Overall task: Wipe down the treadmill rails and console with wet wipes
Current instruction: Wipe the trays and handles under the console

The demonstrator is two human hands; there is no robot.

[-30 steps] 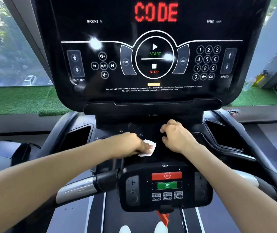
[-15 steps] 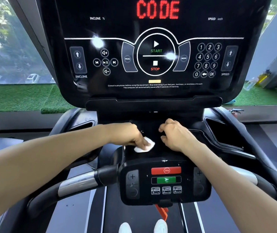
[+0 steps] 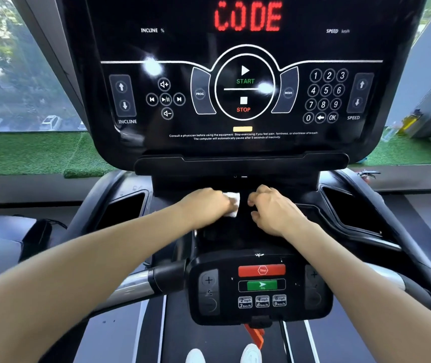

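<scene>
A black treadmill console [image 3: 243,137] fills the upper view, its display reading CODE in red. Below it lies a dark sloping deck [image 3: 224,231]. My left hand [image 3: 206,204] grips a small white wet wipe [image 3: 234,204] and presses it on that deck, just under the console's shelf. My right hand [image 3: 274,212] rests beside it on the deck with its fingers curled and nothing visible in them. Closer to me sits the lower control panel [image 3: 261,286] with red stop and green go buttons. Silver-and-black rails run out at the left [image 3: 133,286] and at the right [image 3: 390,279].
Two recessed cup pockets flank the deck, one left [image 3: 122,210] and one right [image 3: 350,208]. A red safety clip [image 3: 255,334] hangs under the lower panel. My white shoes [image 3: 251,353] stand on the belt. Green turf and a window lie behind the console.
My left hand has slid the wipe up and away from me along the deck, toward the console's base. My right hand has stayed nearly still.
</scene>
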